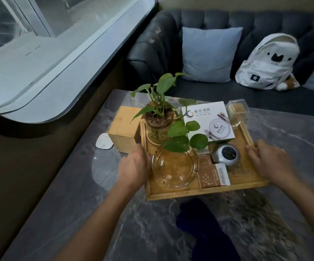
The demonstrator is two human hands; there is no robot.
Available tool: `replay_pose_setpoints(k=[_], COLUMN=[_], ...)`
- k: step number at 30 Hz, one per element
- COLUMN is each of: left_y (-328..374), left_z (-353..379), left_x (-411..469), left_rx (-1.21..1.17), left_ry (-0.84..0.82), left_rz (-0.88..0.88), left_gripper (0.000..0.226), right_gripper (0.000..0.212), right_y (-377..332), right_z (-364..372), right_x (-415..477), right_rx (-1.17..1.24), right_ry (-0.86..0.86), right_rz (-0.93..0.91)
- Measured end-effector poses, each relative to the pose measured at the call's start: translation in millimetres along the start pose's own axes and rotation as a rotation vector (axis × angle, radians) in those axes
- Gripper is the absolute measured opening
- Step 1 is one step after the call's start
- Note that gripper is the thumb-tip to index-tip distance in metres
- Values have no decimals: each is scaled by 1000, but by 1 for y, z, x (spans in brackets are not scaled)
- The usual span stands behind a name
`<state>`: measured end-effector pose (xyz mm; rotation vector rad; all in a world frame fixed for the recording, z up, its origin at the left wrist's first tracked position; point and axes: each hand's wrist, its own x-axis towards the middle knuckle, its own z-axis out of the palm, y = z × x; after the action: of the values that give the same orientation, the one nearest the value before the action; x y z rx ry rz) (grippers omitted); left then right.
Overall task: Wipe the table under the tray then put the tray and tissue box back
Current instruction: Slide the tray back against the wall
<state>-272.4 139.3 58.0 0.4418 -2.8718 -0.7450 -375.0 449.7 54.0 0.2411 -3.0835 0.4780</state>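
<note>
A bamboo tray (205, 192) rests on the grey marble table (288, 132). It carries a potted green plant (159, 123), a glass ashtray (174, 166), a white printed tissue box (208, 120), a small silver pot (225, 154) and brown sachets. My left hand (134, 166) grips the tray's left rim. My right hand (267, 160) holds its right rim. A dark blue cloth (195, 219) lies on the table just in front of the tray. A plain wooden box (124, 127) stands against the tray's left side.
A small white disc (104, 141) lies left of the wooden box. A clear plastic container (237, 112) sits at the tray's far right corner. Behind the table runs a dark sofa with a pale blue cushion (209, 53) and a white backpack (269, 62). A window sill lies left.
</note>
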Motion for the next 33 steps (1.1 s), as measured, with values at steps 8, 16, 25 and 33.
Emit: replay_pose_setpoints(k=[8, 16, 25, 33], left_y=[-34, -96, -146, -161], left_z=[-68, -94, -64, -25], left_x=[-78, -179, -256, -272], left_rx=[-12, -7, -95, -167], left_ry=[127, 198, 268, 251], left_rz=[-154, -454, -811, -1032], left_gripper=[24, 25, 18, 21], right_gripper=[28, 25, 28, 28], right_y=[-67, -152, -223, -250], right_z=[-21, 20, 96, 151], right_x=[-23, -55, -65, -61], right_rx=[-10, 53, -141, -271], right_ry=[11, -125, -258, -355], right_rz=[-264, -548, -841, -916])
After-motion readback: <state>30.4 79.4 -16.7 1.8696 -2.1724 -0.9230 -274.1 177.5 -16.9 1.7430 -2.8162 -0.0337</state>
